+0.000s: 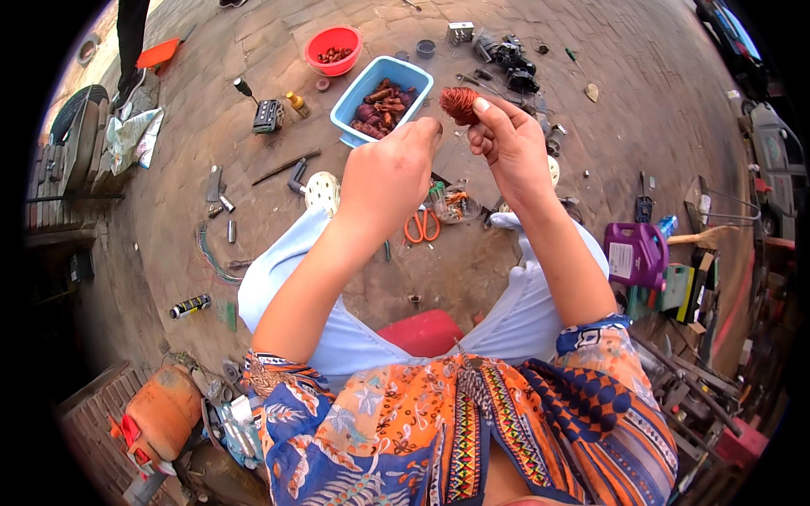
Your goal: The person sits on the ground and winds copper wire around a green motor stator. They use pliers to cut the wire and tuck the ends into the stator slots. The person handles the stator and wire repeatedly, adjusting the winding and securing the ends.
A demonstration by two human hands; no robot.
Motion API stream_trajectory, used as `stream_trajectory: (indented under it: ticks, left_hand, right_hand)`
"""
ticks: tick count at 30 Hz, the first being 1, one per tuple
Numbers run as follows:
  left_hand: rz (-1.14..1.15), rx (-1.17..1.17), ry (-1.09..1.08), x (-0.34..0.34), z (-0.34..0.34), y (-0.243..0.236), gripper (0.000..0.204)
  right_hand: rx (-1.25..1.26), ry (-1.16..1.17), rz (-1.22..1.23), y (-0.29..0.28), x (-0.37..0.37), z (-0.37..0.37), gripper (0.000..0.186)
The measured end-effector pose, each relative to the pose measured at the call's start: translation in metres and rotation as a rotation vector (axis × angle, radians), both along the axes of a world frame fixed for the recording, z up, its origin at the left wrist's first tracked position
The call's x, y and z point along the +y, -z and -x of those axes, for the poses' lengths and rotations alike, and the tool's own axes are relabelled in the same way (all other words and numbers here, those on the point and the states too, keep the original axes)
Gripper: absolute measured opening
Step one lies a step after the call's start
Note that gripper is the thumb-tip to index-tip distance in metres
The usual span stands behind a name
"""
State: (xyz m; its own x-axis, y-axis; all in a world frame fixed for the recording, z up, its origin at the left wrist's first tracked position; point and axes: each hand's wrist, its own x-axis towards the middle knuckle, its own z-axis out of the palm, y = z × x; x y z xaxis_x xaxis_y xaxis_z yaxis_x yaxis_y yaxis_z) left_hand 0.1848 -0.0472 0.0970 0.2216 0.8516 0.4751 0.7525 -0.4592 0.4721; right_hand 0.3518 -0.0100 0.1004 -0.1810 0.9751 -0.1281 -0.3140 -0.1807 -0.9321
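My right hand [513, 150] is raised in front of me, thumb and fingers pinching a coil of reddish-brown copper wire [458, 105]. My left hand [388, 173] is closed beside it at about the same height. Its fingertips point toward the coil, but whatever they grip is hidden. Beyond the left hand, a light blue plastic basin [344, 125] stands on the ground with several similar dark red-brown coils [384, 110] inside. Farther back, a red bowl [312, 49] contains small copper-coloured pieces. Orange-handled scissors [422, 226] lie between my feet, near a clear container [454, 204] of small parts.
Loose tools and metal parts lie on the brick ground, including a dark motor-like assembly [515, 63] at the far right. A purple jug [629, 255] stands right of my knee. An orange tank [169, 409] sits lower left. Someone's dark-clothed leg [131, 38] shows at upper left.
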Motion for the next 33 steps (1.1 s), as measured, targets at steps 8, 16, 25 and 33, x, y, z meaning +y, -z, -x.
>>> stream_trajectory:
  ticks: [8, 16, 25, 33]
  left_hand:
    - [-0.196, 0.221, 0.097, -0.005, 0.003, -0.015, 0.01]
    - [-0.135, -0.024, 0.229, 0.01, 0.031, -0.027, 0.01]
    - [0.352, -0.65, 0.219, 0.009, 0.031, -0.012, 0.012]
    - [0.255, -0.432, -0.017, -0.004, 0.0, 0.007, 0.009]
  right_hand:
    - [-0.545, -0.052, -0.421, 0.006, -0.005, -0.001, 0.028]
    - [-0.274, -0.424, -0.24, -0.001, -0.005, -0.009, 0.028]
    - [-0.022, -0.533, -0.148, -0.001, -0.012, -0.006, 0.033]
    - [0.131, -0.139, -0.032, 0.005, -0.009, 0.006, 0.025]
